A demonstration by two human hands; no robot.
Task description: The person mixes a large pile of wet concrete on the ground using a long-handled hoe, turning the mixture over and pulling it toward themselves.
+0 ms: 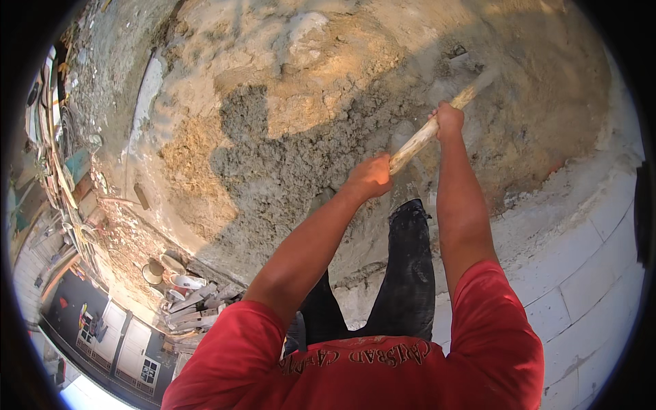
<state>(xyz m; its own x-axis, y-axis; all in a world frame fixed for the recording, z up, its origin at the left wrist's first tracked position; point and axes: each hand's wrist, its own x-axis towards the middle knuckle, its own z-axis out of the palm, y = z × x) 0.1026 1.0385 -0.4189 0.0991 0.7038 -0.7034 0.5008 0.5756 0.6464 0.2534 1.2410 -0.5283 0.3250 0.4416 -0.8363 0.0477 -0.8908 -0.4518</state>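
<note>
Both my hands are closed round a pale wooden tool handle [415,145], which slants up and to the right over the ground. My left hand [371,176] grips its near end, and my right hand [449,120] holds it farther along. The far end of the handle blurs into grey, wet-looking material at the upper right, so I cannot make out the tool's head. Beneath and left of the handle spreads a lumpy, dark grey heap of mortar-like mix [294,154]. Drier tan sandy material [328,96] lies around and beyond it.
My legs in dark trousers [403,273] stand at the heap's near side. A wall of pale blocks [588,273] curves along the right. Buckets [153,272] and stacked wood scraps [195,311] lie at lower left, with planks and hoses [58,157] along the left edge.
</note>
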